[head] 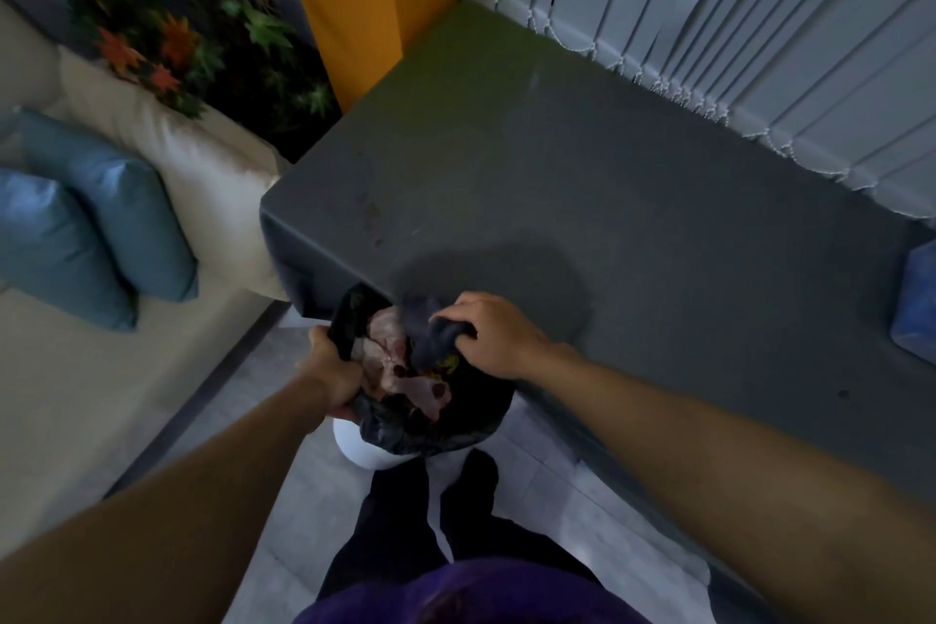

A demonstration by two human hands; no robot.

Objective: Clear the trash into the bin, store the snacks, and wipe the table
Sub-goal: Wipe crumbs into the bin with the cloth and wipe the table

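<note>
Head view, the only one: the person stands at the near edge of the grey table [557, 167], looking down on a white bin [377, 454] fitted with a black liner [440, 421]. The bin sits on the floor, tight against the table's edge.

The left hand [329, 372] grips the liner's rim on the left side, its fingers curled round the bunched plastic and holding the mouth open. The right hand [494, 337] sits at the table edge, right above the bin's mouth. Its fingers are closed on a dark cloth [430, 327] that hangs partly over the edge.

Pale crumpled trash [392, 362] lies inside the bin, and a few yellow crumbs [448, 362] show just under the cloth. A darker oval patch [506, 274] spreads on the table behind the right hand. The frame is dim and blurred, so it may be a damp wiped area or only shadow.

This looks like the wiping step, with the last crumbs being swept off the edge into the bin. The main risks are these:
- Crumbs could fall on the floor between table and liner if the left hand lets the mouth sag or drift away from the edge.
- A hard pull could drag the liner off the bin's rim.
- The cloth itself could drop in with the trash if the right fingers loosen over the opening.
</note>
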